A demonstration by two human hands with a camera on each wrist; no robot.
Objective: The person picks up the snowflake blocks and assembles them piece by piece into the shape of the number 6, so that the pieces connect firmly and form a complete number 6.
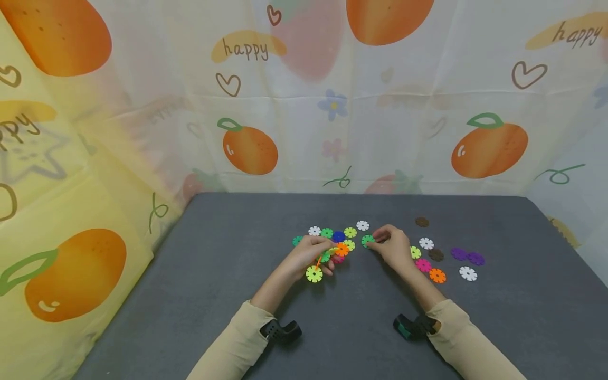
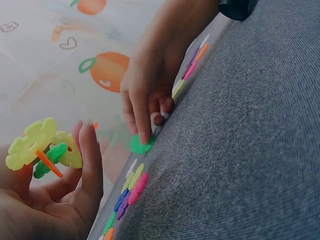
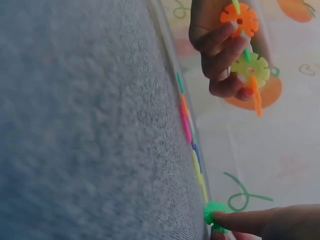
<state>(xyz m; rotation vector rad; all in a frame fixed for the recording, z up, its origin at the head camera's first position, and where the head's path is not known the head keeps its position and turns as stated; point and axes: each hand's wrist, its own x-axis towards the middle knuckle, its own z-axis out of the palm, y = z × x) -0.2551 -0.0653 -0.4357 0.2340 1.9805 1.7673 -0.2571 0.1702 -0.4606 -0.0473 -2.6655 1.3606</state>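
1. Left hand (image 1: 307, 247), grip curled round a joined disc cluster (image 1: 311, 275), up off the worktop (image 1: 351, 322)!
2. Here's the green disc (image 1: 365, 240), between both hands.
3. Right hand (image 1: 393, 249), grip nearly closed, pinching its edge!
4. Farther right, loose discs (image 1: 434, 275) lie flat.

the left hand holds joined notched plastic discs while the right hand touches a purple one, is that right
The colour is wrong: the right hand touches a green notched plastic disc, as the left wrist view shows, while the left hand holds joined notched plastic discs.
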